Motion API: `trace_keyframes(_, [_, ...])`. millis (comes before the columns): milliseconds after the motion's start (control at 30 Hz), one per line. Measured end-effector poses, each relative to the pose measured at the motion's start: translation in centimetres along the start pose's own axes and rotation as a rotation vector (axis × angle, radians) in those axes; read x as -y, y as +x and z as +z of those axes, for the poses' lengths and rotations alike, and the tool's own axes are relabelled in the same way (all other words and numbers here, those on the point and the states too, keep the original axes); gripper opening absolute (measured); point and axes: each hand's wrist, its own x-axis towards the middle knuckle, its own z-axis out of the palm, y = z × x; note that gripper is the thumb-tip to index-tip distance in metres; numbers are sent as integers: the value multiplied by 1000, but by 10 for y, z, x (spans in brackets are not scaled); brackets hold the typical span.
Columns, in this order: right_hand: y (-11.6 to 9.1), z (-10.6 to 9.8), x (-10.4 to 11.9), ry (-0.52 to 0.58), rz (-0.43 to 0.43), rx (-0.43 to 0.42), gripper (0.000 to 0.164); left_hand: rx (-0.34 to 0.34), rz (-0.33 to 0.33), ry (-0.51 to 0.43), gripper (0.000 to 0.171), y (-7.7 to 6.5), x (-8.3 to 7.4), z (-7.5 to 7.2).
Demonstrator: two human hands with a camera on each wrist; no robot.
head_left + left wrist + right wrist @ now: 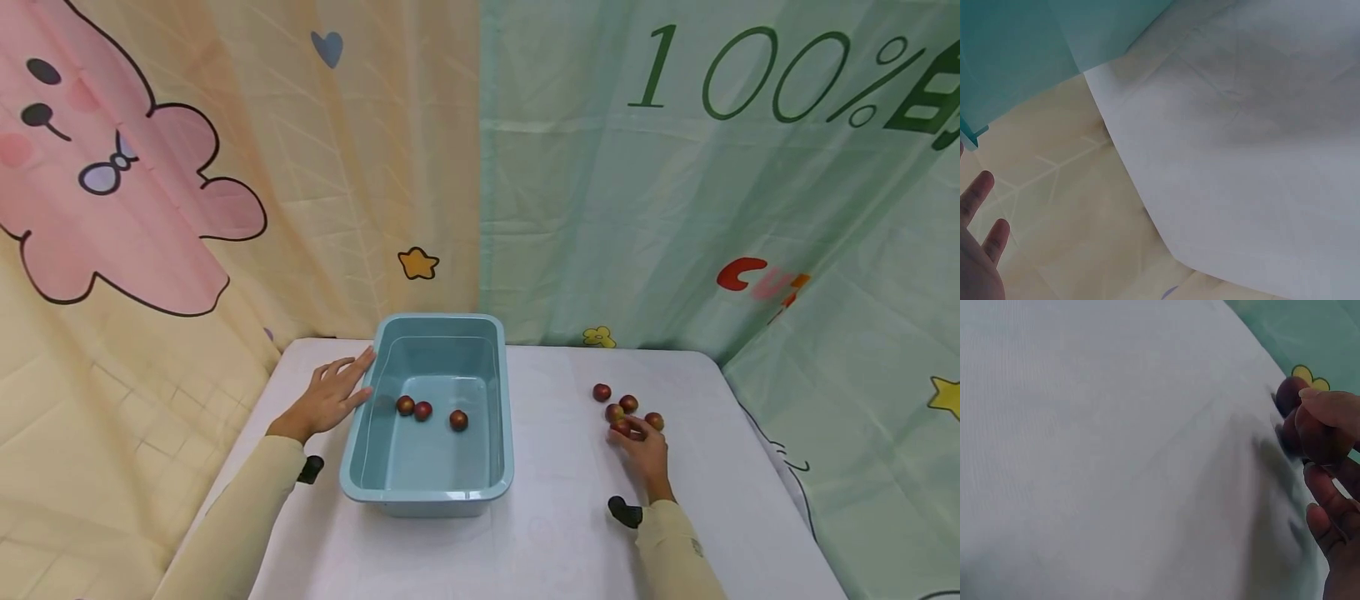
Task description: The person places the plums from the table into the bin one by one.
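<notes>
Left hand (326, 403), fingers extended and spread, is touching the left side of the blue tub (427, 496). Three red fruits (423, 411) are lying inside. Right hand (648, 454) is pinching one fruit (620, 427) near four loose fruits (602, 392) on the white table (555, 542).

- On my head feed I can read a big green "100%" (776, 73) printed on the green curtain (555, 217).
- Right after it, a dark green character (928, 98), cut off, no clue.
- Lower down, colourful lettering (738, 274) starts like "CU", rest is unreadable for me.
</notes>
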Motion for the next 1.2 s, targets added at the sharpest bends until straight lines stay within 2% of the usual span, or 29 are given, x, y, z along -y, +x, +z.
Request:
trace_keyframes(200, [0,9,18,-3,-91,0,45,2,-5,1,68,1,1,1])
trace_keyframes(300, [0,13,29,8,-97,14,44,2,-7,-1,68,1,2,1])
trace_keyframes(400, [17,24,16,-10,-138,22,48,3,-8,1,69,2,2,1])
trace_keyframes(467, [18,26,21,10,-131,55,50,4,-7,1,69,2,2,1])
trace_keyframes(533, [18,28,26,9,-157,67,51,3,-3,-3,69,1,2,1])
trace_keyframes(633, [0,24,59,50,-133,110,47,-3,3,-10,69,0,2,1])
trace_keyframes(667, [0,24,63,57,-149,118,47,-7,6,-13,69,0,2,1])
trace_keyframes(867, [-1,31,79,66,-172,139,48,-5,2,-11,69,0,3,1])
trace_keyframes(1200, [0,37,98,22,-203,165,48,8,-10,-14,70,2,3,2])
